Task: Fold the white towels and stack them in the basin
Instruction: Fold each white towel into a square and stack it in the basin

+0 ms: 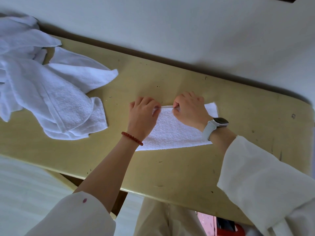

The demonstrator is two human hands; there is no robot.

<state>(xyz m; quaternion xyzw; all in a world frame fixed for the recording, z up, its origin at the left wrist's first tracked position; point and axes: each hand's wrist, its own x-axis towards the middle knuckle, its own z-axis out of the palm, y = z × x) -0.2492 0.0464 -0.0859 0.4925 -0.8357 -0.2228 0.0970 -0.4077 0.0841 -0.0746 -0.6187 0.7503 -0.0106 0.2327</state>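
Towels (51, 86) lie heaped at the frame's left on the yellow surface (170, 167). At centre, my left hand (142, 114) and right hand (190, 109) each pinch the upper hem of a folded towel (172, 132) lying flat, grip closed on cloth.

Looking down from head height, close over the bench (187, 167), one wide-angle view only. Facing forward and downward, tilted so the bench is running diagonally from upper left to lower right. Sitting near enough for both forearms to be reaching up from the bottom edge, with the hands (143, 114) meeting about mid-frame. Taking in the wall (170, 31) beyond the far edge along the top. Bending straight lines toward the corners. Catching the person's lap at the bottom.
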